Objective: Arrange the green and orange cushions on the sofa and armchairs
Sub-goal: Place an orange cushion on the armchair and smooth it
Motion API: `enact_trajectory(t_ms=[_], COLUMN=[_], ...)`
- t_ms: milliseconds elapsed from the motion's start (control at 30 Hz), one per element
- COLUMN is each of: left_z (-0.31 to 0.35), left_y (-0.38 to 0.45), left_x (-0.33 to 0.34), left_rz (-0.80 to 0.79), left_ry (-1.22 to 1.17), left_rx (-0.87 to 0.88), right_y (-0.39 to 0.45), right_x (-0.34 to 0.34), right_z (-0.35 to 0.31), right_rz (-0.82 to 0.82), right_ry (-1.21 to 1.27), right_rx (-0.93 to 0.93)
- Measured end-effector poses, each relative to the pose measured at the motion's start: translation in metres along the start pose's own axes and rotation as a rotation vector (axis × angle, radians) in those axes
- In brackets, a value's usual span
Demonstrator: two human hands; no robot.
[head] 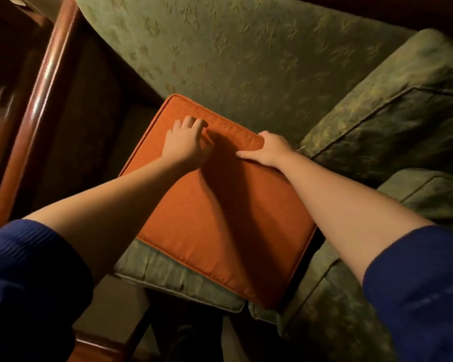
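Note:
An orange cushion (220, 231) lies flat on the green seat of the sofa (168, 273), its far edge against the green patterned backrest (233, 48). My left hand (186, 145) rests on the cushion's far part with fingers curled into the fabric. My right hand (270, 150) grips the cushion's far right corner, thumb on top. A green patterned cushion (390, 121) lies to the right, beside the orange one.
A polished wooden armrest (37, 113) runs along the left side. More green upholstery (338, 322) fills the lower right. A pale floor and dark wooden legs show below the seat's front edge.

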State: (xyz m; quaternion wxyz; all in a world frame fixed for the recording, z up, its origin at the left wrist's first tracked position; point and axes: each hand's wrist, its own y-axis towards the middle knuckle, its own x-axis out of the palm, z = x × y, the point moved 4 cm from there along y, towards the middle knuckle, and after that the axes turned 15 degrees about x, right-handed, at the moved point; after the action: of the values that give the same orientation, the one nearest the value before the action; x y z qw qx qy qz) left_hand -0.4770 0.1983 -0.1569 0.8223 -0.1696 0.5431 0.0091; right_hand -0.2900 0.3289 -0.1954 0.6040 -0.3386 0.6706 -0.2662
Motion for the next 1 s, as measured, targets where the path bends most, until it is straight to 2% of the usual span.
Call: enact_trajectory(t_ms=[200,433,600,700,833,900,1000], left_z=[0.002,0.021,0.052,0.076,0.091,0.094,0.094], left_y=[0.036,0.045,0.046,0.027,-0.02,-0.05,-0.092], left_x=[0.016,-0.008,-0.043,-0.07,-0.107,-0.12,-0.132], left_rz=[-0.088,-0.086,-0.414,-0.543,-0.794,-0.795,-0.647], left_ry=[0.046,0.109,0.129,0.168,0.204,0.258,0.349], left_rx=[0.127,0.256,0.416,0.49,0.359,0.371,0.491], right_y=[0.022,-0.021,-0.097,-0.148,-0.225,-0.26,-0.285], right_x=[0.002,0.004,-0.001,-0.007,-0.001,0.003,0.008], right_z=[-0.005,0.007,0.032,0.034,0.033,0.034,0.043], right_rz=[-0.075,0.02,0.163,0.25,0.437,0.507,0.368], right_ry=[-0.065,-0.032,-0.048,0.04,0.163,0.193,0.178], right_rx=[0.062,0.042,0.033,-0.036,-0.209,-0.285,-0.234])
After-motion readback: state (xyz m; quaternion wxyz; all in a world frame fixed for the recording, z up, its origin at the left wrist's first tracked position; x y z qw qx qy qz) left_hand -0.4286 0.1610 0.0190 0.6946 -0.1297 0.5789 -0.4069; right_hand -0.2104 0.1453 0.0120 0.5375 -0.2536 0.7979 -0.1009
